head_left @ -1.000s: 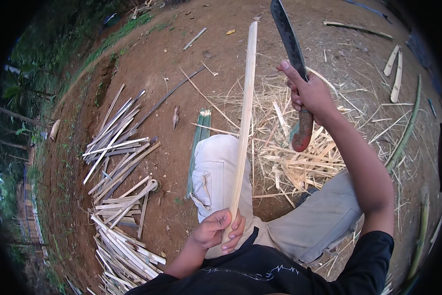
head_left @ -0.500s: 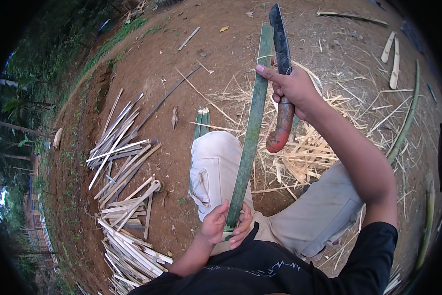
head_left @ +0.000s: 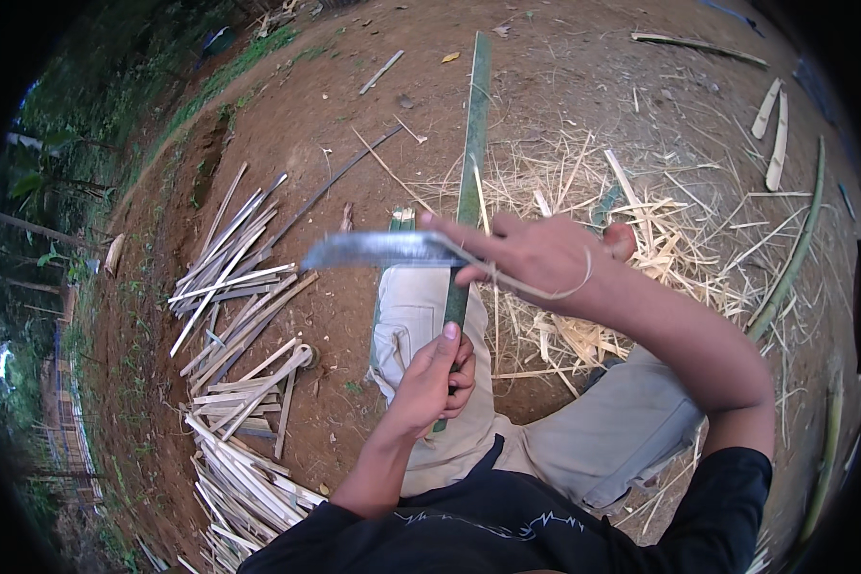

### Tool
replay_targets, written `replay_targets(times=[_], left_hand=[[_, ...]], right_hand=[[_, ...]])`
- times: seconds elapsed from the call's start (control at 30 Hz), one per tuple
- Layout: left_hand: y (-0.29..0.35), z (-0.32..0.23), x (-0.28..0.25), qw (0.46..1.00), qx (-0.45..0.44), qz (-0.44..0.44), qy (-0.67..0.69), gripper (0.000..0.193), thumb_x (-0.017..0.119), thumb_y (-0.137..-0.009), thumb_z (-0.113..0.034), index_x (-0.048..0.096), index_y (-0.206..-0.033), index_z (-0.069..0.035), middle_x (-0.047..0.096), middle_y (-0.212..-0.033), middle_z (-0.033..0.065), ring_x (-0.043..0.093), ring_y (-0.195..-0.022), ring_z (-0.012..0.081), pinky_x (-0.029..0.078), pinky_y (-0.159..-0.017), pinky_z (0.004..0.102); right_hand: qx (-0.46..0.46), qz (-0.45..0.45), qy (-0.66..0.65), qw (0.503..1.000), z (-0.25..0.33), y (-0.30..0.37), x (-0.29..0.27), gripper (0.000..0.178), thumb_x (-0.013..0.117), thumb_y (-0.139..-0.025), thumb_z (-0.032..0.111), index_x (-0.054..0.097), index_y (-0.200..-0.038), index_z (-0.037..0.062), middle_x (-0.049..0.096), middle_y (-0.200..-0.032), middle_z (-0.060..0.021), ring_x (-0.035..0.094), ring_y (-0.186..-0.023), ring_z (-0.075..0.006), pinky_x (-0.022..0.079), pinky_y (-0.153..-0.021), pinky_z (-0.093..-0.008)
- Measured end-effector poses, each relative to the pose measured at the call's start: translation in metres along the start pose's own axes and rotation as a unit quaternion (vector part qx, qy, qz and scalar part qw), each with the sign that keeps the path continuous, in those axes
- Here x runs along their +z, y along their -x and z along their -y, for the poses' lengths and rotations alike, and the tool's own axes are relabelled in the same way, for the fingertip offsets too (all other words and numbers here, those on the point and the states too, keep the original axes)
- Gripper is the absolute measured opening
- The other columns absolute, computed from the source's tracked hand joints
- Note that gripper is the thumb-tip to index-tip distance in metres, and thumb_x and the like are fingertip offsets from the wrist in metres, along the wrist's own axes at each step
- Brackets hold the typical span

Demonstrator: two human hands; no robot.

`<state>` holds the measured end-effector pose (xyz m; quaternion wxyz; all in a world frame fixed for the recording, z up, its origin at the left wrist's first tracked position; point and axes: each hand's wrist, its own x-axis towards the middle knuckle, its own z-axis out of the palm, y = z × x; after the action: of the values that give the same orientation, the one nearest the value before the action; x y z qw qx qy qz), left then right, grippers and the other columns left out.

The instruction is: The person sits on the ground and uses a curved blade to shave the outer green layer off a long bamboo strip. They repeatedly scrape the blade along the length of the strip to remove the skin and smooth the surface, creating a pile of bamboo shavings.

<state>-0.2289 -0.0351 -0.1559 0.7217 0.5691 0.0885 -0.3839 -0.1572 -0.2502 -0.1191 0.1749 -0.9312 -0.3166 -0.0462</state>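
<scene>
My left hand point(head_left: 432, 381) is wrapped round the near end of a long green bamboo strip point(head_left: 474, 134), its thumb along the top. The strip points away from me, over my left knee. My right hand point(head_left: 550, 260) grips a machete point(head_left: 378, 250) with an orange-red handle end and an index finger reaching toward the blade. Blurred by motion, the blade lies crosswise over the strip and points left; whether it touches cannot be told. A thin curled sliver loops over the right hand. Behind the left knee shows the end of more green bamboo point(head_left: 402, 219).
Piles of split bamboo sticks point(head_left: 244, 244) lie on the brown earth at left, continuing in a nearer pile point(head_left: 248, 483). Pale shavings point(head_left: 583, 335) heap beyond my right leg. Long green bamboo poles point(head_left: 796, 258) and two pale slats point(head_left: 777, 143) lie at right.
The machete has swung from upright to lying across the strip, blade leftward. My left hand has closed firmly round the strip, and the right fingers have left its far part.
</scene>
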Motion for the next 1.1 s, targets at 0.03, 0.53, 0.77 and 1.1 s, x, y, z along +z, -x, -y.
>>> replay_targets(times=[0.03,0.53,0.77,1.1], left_hand=[[-0.001,-0.002,0.003,1.000,0.005,-0.009,-0.023,0.044,0.031,-0.104,-0.050,0.037,-0.085,-0.012,0.029,-0.062,-0.0036,0.022,-0.042,0.0045,0.019,-0.035,0.0219],[0.018,0.029,-0.007,0.897,0.155,-0.164,-0.381,0.039,0.039,-0.106,-0.032,0.047,-0.086,0.001,0.050,-0.057,0.0135,0.053,-0.051,0.0285,0.040,-0.050,0.0395],[0.026,0.026,-0.007,0.872,0.177,-0.195,-0.412,0.034,0.042,-0.105,-0.028,0.048,-0.087,0.001,0.050,-0.057,0.0172,0.055,-0.052,0.0374,0.039,-0.050,0.0433],[0.030,0.032,-0.014,0.869,0.168,-0.195,-0.423,0.030,0.046,-0.103,-0.023,0.047,-0.086,0.001,0.047,-0.058,0.0223,0.051,-0.055,0.0453,0.037,-0.051,0.0454]], right_hand=[[-0.025,0.012,0.006,1.000,0.004,0.003,0.007,0.062,0.048,-0.095,0.051,0.032,-0.151,0.0290,0.055,-0.072,-0.0126,0.061,-0.052,-0.0258,0.046,-0.043,-0.0383],[0.062,-0.051,0.051,0.995,-0.047,-0.008,0.000,0.053,0.040,-0.098,0.055,0.047,-0.141,0.0257,0.058,-0.067,-0.0150,0.062,-0.053,-0.0310,0.048,-0.046,-0.0420],[-0.042,0.024,0.051,0.998,-0.011,-0.005,0.006,0.054,0.039,-0.097,0.057,0.046,-0.143,0.0296,0.058,-0.070,-0.0143,0.062,-0.053,-0.0279,0.047,-0.045,-0.0406],[0.002,-0.065,0.068,0.996,-0.037,-0.008,0.005,0.048,0.045,-0.098,0.049,0.045,-0.143,0.0326,0.057,-0.068,-0.0106,0.060,-0.053,-0.0267,0.048,-0.048,-0.0410]])
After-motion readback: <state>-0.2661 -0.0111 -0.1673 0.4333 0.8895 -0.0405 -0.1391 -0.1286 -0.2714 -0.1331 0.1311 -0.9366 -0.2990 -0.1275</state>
